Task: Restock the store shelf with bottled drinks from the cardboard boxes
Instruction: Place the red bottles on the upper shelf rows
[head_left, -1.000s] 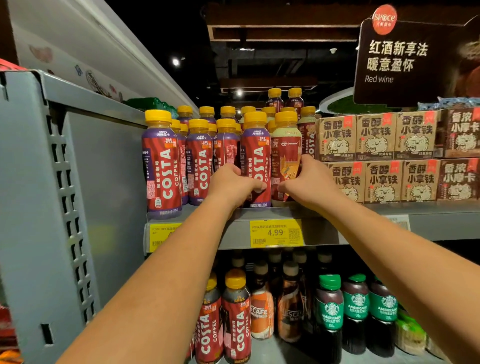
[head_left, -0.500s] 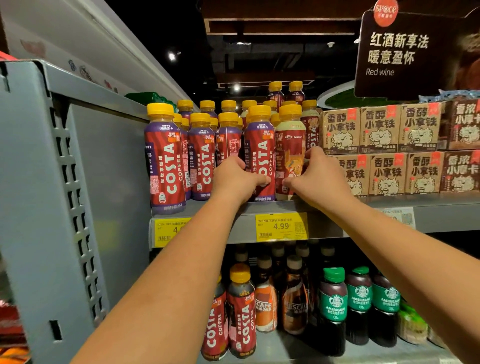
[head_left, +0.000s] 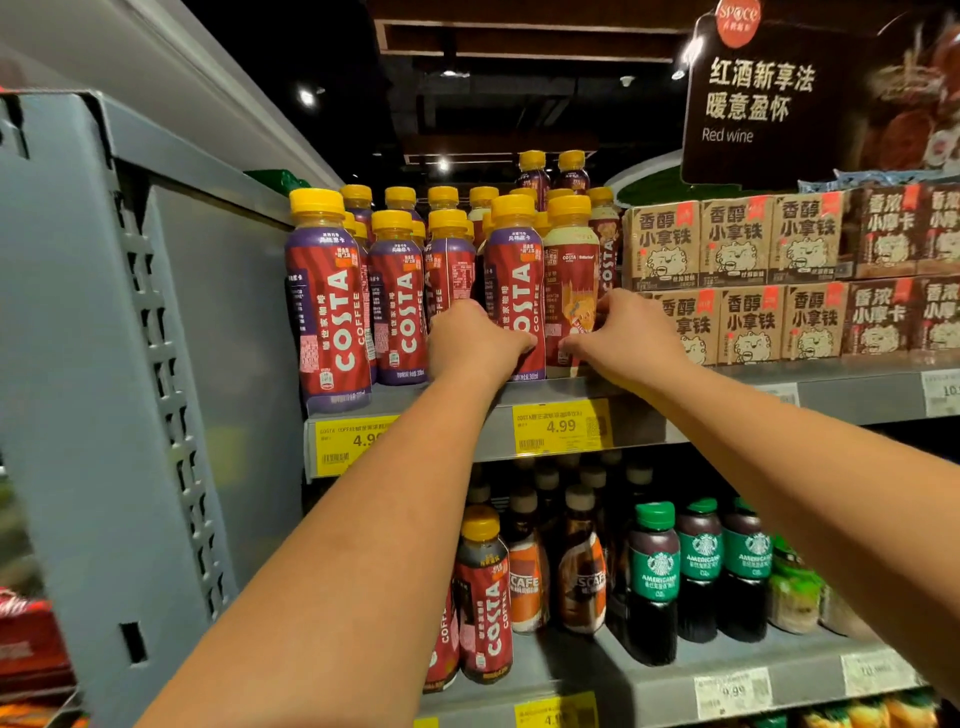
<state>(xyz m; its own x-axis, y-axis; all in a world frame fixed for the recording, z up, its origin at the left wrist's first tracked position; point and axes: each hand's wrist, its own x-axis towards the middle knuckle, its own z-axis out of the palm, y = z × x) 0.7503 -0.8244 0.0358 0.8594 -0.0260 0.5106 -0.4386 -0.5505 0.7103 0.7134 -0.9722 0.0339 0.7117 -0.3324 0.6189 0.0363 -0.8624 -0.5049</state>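
I am looking along both bare forearms at the upper shelf (head_left: 727, 410) of a grey store rack. My left hand (head_left: 470, 343) has its fingers curled round the lower body of a red and purple Costa bottle (head_left: 514, 280), thumb lying across the front of the label. My right hand (head_left: 631, 338) wraps the lower part of a cream-shouldered Costa bottle (head_left: 571, 275) in the same way. The two bottles stand upright and touching, with their bases just behind the shelf's front lip, above a yellow price tag (head_left: 561, 427). To the left, a front-corner Costa bottle (head_left: 327, 312) stands right at the lip, close to the grey side panel (head_left: 104, 364). More yellow-capped bottles pack the rows behind it. Just right of the cream-shouldered bottle, stacked brown latte cartons (head_left: 732, 244) form a wall, and my right knuckles are against their fronts. Above the caps the space is open and dark, up to a hanging red wine sign (head_left: 769, 104). Below the lip, a lower shelf (head_left: 649, 675) carries green-labelled Americano bottles (head_left: 654, 571) and other coffee drinks. My forearms cross in front of that lower row.
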